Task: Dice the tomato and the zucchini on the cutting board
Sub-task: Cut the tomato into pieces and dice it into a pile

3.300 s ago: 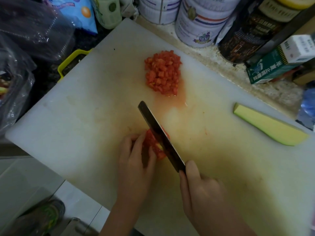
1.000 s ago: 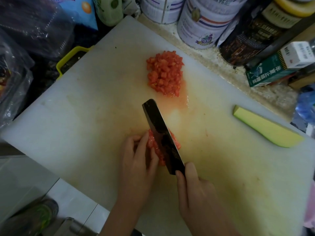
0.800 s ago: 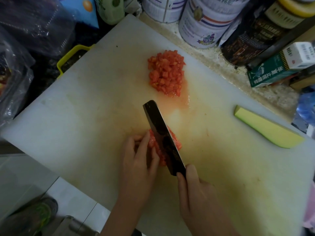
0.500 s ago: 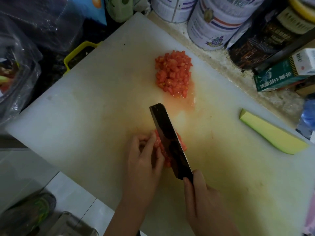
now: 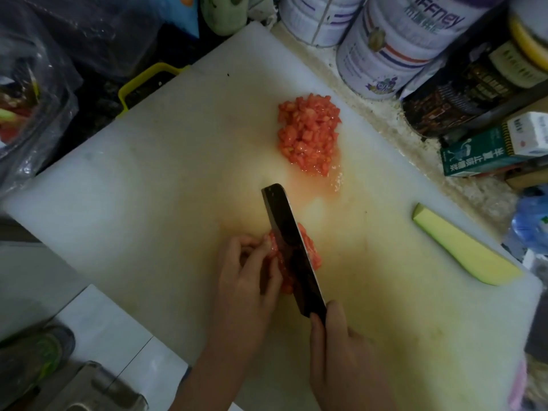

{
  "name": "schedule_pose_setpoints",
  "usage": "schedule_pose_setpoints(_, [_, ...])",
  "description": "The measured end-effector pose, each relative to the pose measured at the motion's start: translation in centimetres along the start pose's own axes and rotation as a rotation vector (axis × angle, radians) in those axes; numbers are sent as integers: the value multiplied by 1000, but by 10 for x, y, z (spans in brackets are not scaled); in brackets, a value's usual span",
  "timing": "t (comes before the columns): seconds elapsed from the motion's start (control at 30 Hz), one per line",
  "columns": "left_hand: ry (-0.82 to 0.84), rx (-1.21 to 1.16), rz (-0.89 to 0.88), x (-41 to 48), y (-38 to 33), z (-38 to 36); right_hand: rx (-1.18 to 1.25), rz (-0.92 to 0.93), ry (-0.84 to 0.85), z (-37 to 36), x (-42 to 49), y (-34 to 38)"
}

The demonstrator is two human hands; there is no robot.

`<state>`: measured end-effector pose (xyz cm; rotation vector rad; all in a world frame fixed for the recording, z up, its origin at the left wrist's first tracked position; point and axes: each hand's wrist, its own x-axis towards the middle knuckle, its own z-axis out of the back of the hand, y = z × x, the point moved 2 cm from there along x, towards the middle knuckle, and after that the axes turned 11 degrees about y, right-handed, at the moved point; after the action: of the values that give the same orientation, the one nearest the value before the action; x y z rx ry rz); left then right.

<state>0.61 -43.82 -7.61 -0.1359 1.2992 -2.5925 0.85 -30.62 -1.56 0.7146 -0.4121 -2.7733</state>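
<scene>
A white cutting board (image 5: pixel 154 188) fills the view. A heap of diced tomato (image 5: pixel 310 133) lies at its far middle. A smaller tomato piece (image 5: pixel 311 247), partly cut, sits near the front under a dark knife blade (image 5: pixel 289 241). My left hand (image 5: pixel 246 286) holds that tomato piece with curled fingertips on the blade's left side. My right hand (image 5: pixel 341 357) grips the knife handle, which is hidden in the fist. A peeled, pale yellow-green zucchini wedge (image 5: pixel 462 247) lies at the board's right edge, untouched.
Tins (image 5: pixel 394 51), a dark box (image 5: pixel 462 87) and a green carton (image 5: pixel 492 149) stand along the counter behind the board. Plastic bags (image 5: pixel 32 93) and a yellow-rimmed container (image 5: pixel 142 84) sit to the left. Tomato juice wets the board's middle.
The knife has kept chopping the small tomato piece, and more cut bits now lie to the blade's right. My left hand stays on the tomato. The camera has shifted slightly.
</scene>
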Motion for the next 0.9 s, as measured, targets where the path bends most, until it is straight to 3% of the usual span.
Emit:
schedule_pose_setpoints(0.33, [-4, -13, -9, 0, -1, -1, 80, 77, -29, 1, 53, 11])
schedule_pose_setpoints(0.57, [-34, -16, -23, -2, 1, -4, 194, 139, -85, -4, 10, 0])
schedule_pose_setpoints(0.9, [-50, 5, -68, 0, 4, -3, 116, 146, -113, -3, 0, -6])
